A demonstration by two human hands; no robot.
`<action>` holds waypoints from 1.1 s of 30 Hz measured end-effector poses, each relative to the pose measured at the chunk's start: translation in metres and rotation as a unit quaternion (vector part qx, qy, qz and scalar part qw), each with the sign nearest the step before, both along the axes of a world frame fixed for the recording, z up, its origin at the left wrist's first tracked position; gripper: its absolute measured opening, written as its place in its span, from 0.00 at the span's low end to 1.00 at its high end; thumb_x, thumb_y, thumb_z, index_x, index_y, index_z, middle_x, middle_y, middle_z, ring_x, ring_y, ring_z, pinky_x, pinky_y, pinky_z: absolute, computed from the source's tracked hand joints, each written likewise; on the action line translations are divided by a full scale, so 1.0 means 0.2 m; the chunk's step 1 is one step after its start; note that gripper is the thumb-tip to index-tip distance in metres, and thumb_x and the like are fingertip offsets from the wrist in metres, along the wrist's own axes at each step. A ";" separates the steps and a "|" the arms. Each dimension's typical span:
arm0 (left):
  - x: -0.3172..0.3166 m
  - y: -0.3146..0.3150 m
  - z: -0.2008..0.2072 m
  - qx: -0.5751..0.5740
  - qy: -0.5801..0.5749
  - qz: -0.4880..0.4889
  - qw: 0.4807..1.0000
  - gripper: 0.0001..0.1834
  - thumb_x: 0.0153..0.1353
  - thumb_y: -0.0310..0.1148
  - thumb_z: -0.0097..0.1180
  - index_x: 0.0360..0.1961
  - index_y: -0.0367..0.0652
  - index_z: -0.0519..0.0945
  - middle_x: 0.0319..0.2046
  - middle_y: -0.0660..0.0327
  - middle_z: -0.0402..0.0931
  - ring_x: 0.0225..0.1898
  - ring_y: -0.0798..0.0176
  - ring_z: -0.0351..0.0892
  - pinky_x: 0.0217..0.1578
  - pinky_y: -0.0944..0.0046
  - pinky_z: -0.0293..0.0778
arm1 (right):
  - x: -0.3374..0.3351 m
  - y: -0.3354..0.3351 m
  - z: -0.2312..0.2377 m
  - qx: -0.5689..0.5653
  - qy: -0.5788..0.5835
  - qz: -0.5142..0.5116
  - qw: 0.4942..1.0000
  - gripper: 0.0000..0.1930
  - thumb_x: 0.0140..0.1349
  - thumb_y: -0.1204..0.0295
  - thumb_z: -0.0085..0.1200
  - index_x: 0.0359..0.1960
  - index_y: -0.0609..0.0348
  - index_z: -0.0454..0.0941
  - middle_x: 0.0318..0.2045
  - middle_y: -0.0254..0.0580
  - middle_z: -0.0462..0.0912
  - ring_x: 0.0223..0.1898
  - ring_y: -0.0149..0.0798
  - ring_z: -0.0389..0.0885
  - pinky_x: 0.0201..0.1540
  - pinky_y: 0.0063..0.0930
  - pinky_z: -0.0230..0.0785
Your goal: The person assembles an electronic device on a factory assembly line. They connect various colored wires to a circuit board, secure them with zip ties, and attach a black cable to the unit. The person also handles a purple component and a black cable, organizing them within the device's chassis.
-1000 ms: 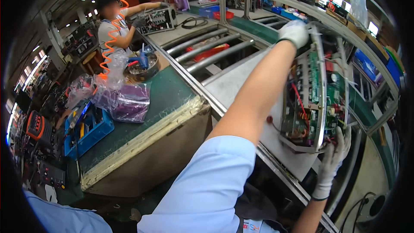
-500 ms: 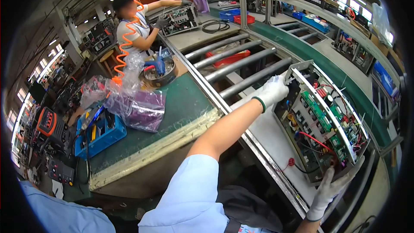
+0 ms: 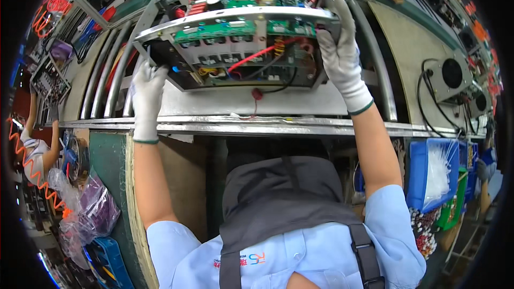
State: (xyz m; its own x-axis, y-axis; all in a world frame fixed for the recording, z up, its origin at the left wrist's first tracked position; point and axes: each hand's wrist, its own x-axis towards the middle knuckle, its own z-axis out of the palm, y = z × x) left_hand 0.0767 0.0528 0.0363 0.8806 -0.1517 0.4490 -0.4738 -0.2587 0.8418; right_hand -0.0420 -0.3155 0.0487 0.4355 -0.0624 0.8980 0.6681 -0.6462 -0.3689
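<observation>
In front of me is an open metal chassis (image 3: 243, 51) packed with green circuit boards, with red, black and yellow wires inside. Its near side is tilted toward me. My left hand (image 3: 148, 96), in a white glove, closes on the chassis's near left corner. At the other end my gloved right hand (image 3: 342, 64) grips the right end plate, thumb in front and fingers behind it. A small red ring-like part (image 3: 257, 94) hangs on wires at the chassis's lower edge. Below it lies a pale flat board (image 3: 214, 105) on the conveyor.
Metal rollers (image 3: 115, 77) run left and right of the chassis. At right stand a grey fan unit (image 3: 452, 77) with a black cable and a blue bin (image 3: 428, 174) of white strips. A purple wrapped package (image 3: 99, 208) lies left, near another person (image 3: 40, 147).
My view has swung right, and the chassis now spans the upper middle. My left hand has shifted to its near left corner; my right hand stays at the end plate, now gripping it.
</observation>
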 end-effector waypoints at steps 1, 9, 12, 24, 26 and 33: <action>-0.09 0.01 -0.02 0.038 0.005 0.030 0.999 0.15 0.56 0.32 0.58 0.43 0.35 0.76 0.27 0.64 0.72 0.27 0.71 0.69 0.28 0.68 0.66 | 0.01 -0.04 0.00 -0.057 -0.013 -0.049 0.997 0.33 0.61 0.69 0.59 0.66 0.60 0.58 0.62 0.52 0.67 0.65 0.48 0.64 0.66 0.36 0.56; -0.75 -0.31 -0.04 0.331 0.070 -0.014 0.941 0.36 0.53 0.51 0.64 0.59 0.45 0.70 0.44 0.48 0.78 0.42 0.51 0.80 0.42 0.60 0.74 | 0.09 -0.18 0.04 -0.095 -0.050 -0.066 0.992 0.31 0.63 0.74 0.54 0.67 0.56 0.57 0.58 0.52 0.72 0.59 0.45 0.72 0.60 0.32 0.64; -0.77 -0.45 -0.10 0.287 0.116 -0.089 0.947 0.25 0.56 0.46 0.62 0.51 0.44 0.77 0.37 0.50 0.80 0.36 0.52 0.82 0.37 0.59 0.75 | 0.00 -0.18 0.02 -0.072 -0.010 -0.100 0.992 0.30 0.60 0.70 0.59 0.63 0.61 0.63 0.58 0.53 0.71 0.60 0.52 0.69 0.62 0.39 0.60; -0.72 -0.66 -0.06 0.092 0.132 -0.179 0.971 0.13 0.64 0.32 0.54 0.48 0.39 0.77 0.35 0.57 0.80 0.37 0.68 0.78 0.40 0.67 0.73 | -0.34 0.39 -0.43 -0.005 0.292 0.045 0.955 0.19 0.56 0.76 0.55 0.52 0.61 0.73 0.47 0.48 0.79 0.50 0.46 0.76 0.65 0.42 0.57; -0.72 -0.59 -0.13 -0.015 0.167 -0.133 0.977 0.12 0.66 0.31 0.52 0.48 0.38 0.77 0.35 0.61 0.79 0.36 0.70 0.77 0.40 0.70 0.72 | -0.30 0.41 -0.44 0.004 0.361 0.082 0.929 0.15 0.57 0.76 0.55 0.47 0.61 0.76 0.44 0.44 0.79 0.46 0.41 0.79 0.63 0.39 0.59; -0.75 -0.49 -0.07 0.080 0.099 -0.137 0.982 0.16 0.59 0.30 0.59 0.48 0.41 0.78 0.35 0.59 0.77 0.35 0.65 0.77 0.39 0.66 0.72 | -0.32 0.43 -0.39 0.137 0.442 0.192 0.865 0.08 0.62 0.75 0.53 0.42 0.63 0.78 0.38 0.38 0.77 0.32 0.33 0.77 0.43 0.28 0.70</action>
